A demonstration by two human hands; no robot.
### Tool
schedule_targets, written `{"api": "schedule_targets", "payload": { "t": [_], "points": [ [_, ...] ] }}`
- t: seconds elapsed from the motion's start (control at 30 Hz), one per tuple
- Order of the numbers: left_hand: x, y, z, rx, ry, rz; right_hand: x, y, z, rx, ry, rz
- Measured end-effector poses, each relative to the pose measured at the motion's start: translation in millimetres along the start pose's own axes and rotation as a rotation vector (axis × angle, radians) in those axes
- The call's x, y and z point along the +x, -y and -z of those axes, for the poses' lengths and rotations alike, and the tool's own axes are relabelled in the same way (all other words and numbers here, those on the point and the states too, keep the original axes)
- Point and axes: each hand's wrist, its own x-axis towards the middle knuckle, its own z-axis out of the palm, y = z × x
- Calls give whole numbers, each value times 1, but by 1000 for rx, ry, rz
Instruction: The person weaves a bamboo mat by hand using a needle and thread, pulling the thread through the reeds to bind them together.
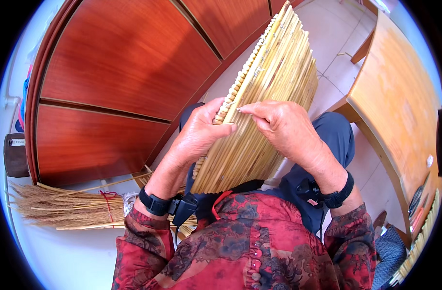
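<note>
A thick panel of straw-coloured plant stalks (pixel 238 157), laid side by side and tied with thread, stands tilted over my lap. Rounded cut ends line its left edge, and small knots of thread show along the stalks near its upper end. My left hand (pixel 197 131) grips that left edge, thumb on the front face and fingers behind it. My right hand (pixel 284 126) is closed in a pinch against the front face, close to my left thumb. A tiny dark tip shows at the right fingertips; what it belongs to is too small to tell.
A reddish wooden cabinet (pixel 119 67) fills the left and back. On the floor at left lies a bundle of feathery-headed stalks (pixel 76 205) tied with red string. To the right stands a wooden table (pixel 399 87) with scissors (pixel 415 200) near its front edge.
</note>
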Motion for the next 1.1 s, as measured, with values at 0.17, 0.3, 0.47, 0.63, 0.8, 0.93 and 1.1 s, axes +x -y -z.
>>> {"api": "schedule_targets", "payload": {
  "t": [0.17,0.3,0.47,0.63,0.8,0.93,1.1],
  "points": [
    [2,-4,-1,23,-22,-27,-1,8,2,-138,-73,47],
    [0,-1,-15,72,-40,-67,-6,16,9,-209,-61,52],
    [-7,1,-29,98,-37,-155,-15,19,18,-190,-23,29],
    [-13,9,-48,250,-4,-185,-44,12,20,-38,-12,-72],
    [-13,16,-66,314,32,-225,-69,7,21,140,2,-270],
    [-9,23,-75,361,40,-292,-79,0,26,214,32,-338],
    [-5,25,-81,353,86,-287,-92,1,28,318,64,-521]
  ]
}}
